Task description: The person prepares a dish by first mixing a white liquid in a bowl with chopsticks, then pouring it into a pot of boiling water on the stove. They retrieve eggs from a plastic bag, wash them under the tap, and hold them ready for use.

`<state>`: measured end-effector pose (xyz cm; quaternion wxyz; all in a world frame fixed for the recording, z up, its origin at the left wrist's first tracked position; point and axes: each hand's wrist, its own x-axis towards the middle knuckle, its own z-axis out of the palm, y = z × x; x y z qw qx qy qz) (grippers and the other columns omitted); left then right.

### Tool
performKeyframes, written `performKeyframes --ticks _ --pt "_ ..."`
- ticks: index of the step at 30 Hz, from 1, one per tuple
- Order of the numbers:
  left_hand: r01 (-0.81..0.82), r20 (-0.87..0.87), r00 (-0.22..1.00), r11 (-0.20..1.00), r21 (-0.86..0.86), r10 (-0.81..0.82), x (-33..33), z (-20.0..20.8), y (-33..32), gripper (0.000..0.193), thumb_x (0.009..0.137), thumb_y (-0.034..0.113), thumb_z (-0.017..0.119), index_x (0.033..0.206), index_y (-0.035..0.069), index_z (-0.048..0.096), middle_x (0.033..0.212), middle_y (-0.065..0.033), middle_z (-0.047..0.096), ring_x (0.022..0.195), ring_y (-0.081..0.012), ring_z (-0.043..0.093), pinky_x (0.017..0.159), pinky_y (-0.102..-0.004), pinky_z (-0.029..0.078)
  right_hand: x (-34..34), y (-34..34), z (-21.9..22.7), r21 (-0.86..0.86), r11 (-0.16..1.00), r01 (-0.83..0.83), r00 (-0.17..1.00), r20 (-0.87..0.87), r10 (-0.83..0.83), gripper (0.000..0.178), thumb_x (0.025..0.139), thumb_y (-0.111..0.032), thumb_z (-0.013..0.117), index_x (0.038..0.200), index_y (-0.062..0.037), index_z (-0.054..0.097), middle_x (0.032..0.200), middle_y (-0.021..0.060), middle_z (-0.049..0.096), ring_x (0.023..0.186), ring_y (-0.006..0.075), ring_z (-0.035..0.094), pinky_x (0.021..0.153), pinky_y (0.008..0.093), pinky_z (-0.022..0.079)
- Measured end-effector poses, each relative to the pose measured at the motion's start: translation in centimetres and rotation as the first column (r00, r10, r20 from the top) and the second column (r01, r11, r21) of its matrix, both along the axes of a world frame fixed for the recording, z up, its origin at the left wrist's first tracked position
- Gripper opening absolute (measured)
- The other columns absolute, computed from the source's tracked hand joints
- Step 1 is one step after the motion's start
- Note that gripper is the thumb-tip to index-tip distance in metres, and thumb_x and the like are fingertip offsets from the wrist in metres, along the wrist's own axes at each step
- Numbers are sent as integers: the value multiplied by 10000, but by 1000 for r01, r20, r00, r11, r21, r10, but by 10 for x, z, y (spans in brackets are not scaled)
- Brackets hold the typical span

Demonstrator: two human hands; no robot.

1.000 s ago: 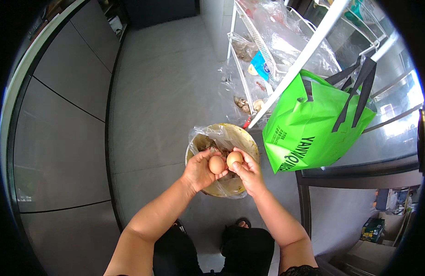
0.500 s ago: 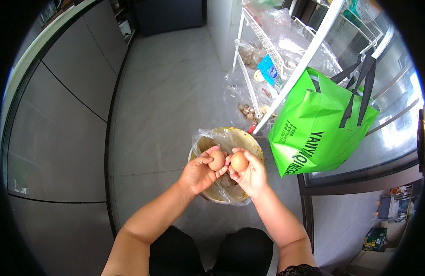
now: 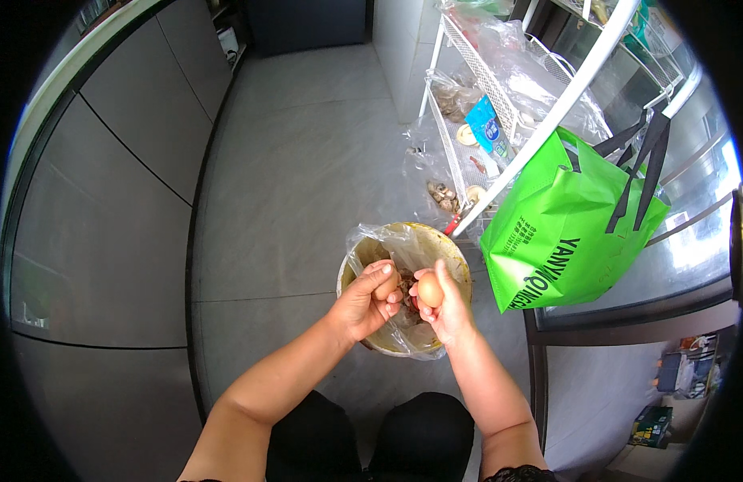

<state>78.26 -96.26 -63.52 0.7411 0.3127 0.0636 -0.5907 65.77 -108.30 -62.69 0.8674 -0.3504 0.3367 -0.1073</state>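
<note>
Both of my hands are over a round yellowish bin [image 3: 460, 265] that stands on the floor. My left hand [image 3: 366, 301] is closed around a brown egg [image 3: 385, 287], mostly covered by the fingers. In my right hand [image 3: 449, 307] another brown egg [image 3: 430, 289] sits against the palm, with the thumb along its side. The hands are a little apart. A clear plastic bag [image 3: 379, 238] lines the bin and spills over its rim. Dark brownish scraps [image 3: 407, 283] show inside, between the hands.
A white mesh rack [image 3: 540, 128] holding bagged goods rises beyond the bin to the right. From it hangs a bright green bag [image 3: 568, 229] with dark handles, close to my right hand. Grey cabinets [image 3: 106, 209] run along the left. Grey tiles [image 3: 275, 201] cover the floor.
My hands have drawn slightly apart, and the left fingers now wrap further over their egg. The whole view has shifted a little, so the bin and rack appear more to the right.
</note>
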Motion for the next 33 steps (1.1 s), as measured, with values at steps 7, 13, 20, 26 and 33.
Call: performKeyframes --ticks 7,13,20,26,33 --pt "115 -186 975 992 -45 -121 4 -13 -5 576 976 577 340 1005 56 584 780 -33 573 587 -126 490 538 -279 431 -5 16 20 -401 909 -112 981 104 166 553 889 -159 587 1397 -5 430 940 39 590 723 79 578 583 205 470" --pt "57 -230 971 998 -23 -61 11 -29 -9 584 965 598 305 1066 79 555 810 -56 585 588 -142 499 543 -276 476 -12 9 12 -818 344 -461 850 -297 435 798 753 -150 685 1469 -84 339 695 64 597 647 159 598 668 294 494" --pt "-44 -373 928 988 -149 -15 28 -4 -15 512 962 566 362 1123 114 540 932 -98 593 573 -146 469 454 -227 403 4 -1 40 -865 297 -404 886 -289 362 878 724 -137 692 1491 -63 271 645 46 591 606 155 591 673 298 497" --pt "-147 -459 886 979 -141 67 29 111 -1 503 944 572 409 1124 125 553 976 -97 603 599 -154 472 457 -229 394 19 -1 143 -907 216 -361 876 -251 412 859 707 -132 708 1469 -44 319 673 43 631 640 146 617 683 285 506" --pt "-192 -449 888 969 -157 103 26 275 43 522 968 570 322 1106 123 553 943 -103 586 619 -160 483 476 -251 412 40 12 317 -853 268 -448 783 -231 577 781 756 -168 686 1442 -12 348 1100 195 635 975 275 629 864 341 486"
